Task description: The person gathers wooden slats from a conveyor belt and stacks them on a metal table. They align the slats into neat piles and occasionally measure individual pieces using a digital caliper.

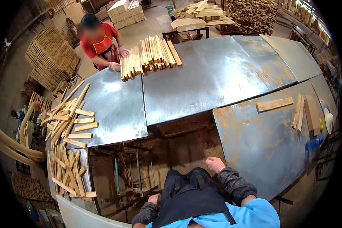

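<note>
Beside my right thigh, close to the near corner of the right-hand metal table (254, 152), is my right hand (215, 164). Its fingers look curled in, and nothing shows in them. My left hand (154, 198) hangs low by my left leg, away from any tabletop; its fingers are mostly hidden. A dark apron (190, 203) covers my lap between the two hands. On the right table lie a single flat wooden board (274, 105), a pair of narrow wood strips (298, 113) and a wider brown piece (312, 115).
Across the table, a person in red (99, 41) has gloved hands on a row of wood strips (150, 57). Loose strips (66, 117) lie heaped at left, more (70, 173) below them. A blue bottle (314, 143) stands at the right edge. A gap with metal bars (138, 173) opens before me.
</note>
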Action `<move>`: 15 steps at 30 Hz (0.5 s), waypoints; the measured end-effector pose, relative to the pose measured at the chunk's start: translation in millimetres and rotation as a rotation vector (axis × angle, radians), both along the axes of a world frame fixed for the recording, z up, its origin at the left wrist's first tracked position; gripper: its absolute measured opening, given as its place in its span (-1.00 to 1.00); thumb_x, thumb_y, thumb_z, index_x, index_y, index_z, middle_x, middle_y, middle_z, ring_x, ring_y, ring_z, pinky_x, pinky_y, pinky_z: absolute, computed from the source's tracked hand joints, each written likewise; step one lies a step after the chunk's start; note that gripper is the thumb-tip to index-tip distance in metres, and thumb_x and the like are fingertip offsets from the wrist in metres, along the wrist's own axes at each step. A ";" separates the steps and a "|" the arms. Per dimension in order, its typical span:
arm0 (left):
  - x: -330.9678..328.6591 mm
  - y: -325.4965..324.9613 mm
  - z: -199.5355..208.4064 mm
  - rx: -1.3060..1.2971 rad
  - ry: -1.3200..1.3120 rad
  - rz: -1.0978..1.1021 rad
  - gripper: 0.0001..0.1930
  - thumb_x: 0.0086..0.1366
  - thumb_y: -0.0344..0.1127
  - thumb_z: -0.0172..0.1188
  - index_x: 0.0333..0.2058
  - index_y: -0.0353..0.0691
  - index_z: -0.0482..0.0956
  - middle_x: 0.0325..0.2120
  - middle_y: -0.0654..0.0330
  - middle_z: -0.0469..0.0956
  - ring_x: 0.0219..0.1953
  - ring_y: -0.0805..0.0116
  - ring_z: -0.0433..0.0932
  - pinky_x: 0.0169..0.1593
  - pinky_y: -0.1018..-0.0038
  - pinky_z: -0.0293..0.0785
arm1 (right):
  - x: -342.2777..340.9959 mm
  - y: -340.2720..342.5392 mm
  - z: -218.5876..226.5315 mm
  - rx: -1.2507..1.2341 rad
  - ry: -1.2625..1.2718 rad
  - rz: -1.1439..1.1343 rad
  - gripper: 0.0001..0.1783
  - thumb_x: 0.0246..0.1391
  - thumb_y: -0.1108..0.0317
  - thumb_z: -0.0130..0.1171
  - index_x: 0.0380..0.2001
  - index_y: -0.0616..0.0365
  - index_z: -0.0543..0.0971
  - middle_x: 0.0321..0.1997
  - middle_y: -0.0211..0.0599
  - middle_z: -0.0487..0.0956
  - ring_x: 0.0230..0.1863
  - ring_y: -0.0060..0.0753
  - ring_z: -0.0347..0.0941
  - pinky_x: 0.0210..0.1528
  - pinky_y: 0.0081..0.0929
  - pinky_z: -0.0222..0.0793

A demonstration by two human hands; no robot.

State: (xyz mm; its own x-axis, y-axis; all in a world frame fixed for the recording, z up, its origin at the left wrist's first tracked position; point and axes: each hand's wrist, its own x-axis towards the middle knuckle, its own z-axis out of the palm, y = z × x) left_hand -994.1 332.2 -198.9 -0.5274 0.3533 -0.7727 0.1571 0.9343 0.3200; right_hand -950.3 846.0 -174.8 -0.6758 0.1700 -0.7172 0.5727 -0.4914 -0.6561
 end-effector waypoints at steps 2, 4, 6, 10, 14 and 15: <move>-3.0 11.5 2.3 0.102 -0.016 -0.001 -0.49 0.49 0.07 0.10 0.22 -0.13 0.62 0.07 -0.08 0.69 0.14 -0.13 0.63 0.19 0.13 0.57 | -34.1 -1.5 -5.1 0.021 -0.060 0.012 -0.71 0.38 0.28 0.26 0.03 0.23 0.57 -0.41 -0.52 0.49 -0.43 -0.53 0.44 -0.43 -0.46 0.35; -4.9 -11.3 -36.4 0.160 -0.071 -0.003 -0.43 0.51 0.11 0.04 0.33 -0.08 0.51 0.18 -0.05 0.64 0.20 -0.10 0.59 0.23 0.16 0.54 | -75.0 -7.1 -1.0 0.112 -0.103 0.140 -0.52 0.35 0.28 0.30 0.22 0.31 0.53 -0.31 -0.46 0.59 -0.37 -0.56 0.48 -0.36 -0.49 0.41; -32.1 8.1 -41.9 0.193 -0.083 0.044 -0.44 0.51 0.08 0.07 0.33 -0.08 0.51 0.14 -0.05 0.66 0.16 -0.09 0.62 0.20 0.14 0.57 | -107.0 0.1 -2.0 0.106 -0.128 0.171 -0.37 0.32 0.20 0.32 0.33 0.35 0.49 -0.11 -0.26 0.66 -0.24 -0.41 0.55 -0.19 -0.43 0.49; -105.4 36.9 -43.0 0.218 -0.280 0.975 -0.72 0.46 -0.16 0.16 -0.10 -0.25 0.64 -0.32 0.05 0.66 -0.29 0.01 0.61 -0.13 0.13 0.53 | -174.0 13.8 7.7 0.071 -0.129 0.192 -0.29 0.31 0.18 0.33 0.39 0.38 0.46 -0.04 -0.21 0.69 -0.19 -0.38 0.56 -0.12 -0.40 0.52; -208.3 62.3 -39.7 0.609 -0.121 1.026 -0.75 0.53 -0.25 0.15 -0.37 -0.22 0.51 -0.54 0.25 0.41 -0.57 0.37 0.32 -0.44 0.31 0.28 | -249.9 30.6 15.3 0.164 -0.075 0.282 -0.30 0.31 0.18 0.34 0.38 0.40 0.46 -0.09 -0.25 0.68 -0.23 -0.42 0.54 -0.16 -0.41 0.51; -241.6 105.6 -3.9 0.747 -0.231 1.256 -0.81 0.51 -0.34 0.17 -0.35 -0.22 0.51 -0.53 0.31 0.42 -0.55 0.45 0.35 -0.43 0.38 0.33 | -262.9 45.6 18.0 0.238 -0.078 0.312 -0.30 0.31 0.18 0.35 0.37 0.40 0.47 -0.10 -0.25 0.68 -0.24 -0.43 0.53 -0.17 -0.41 0.50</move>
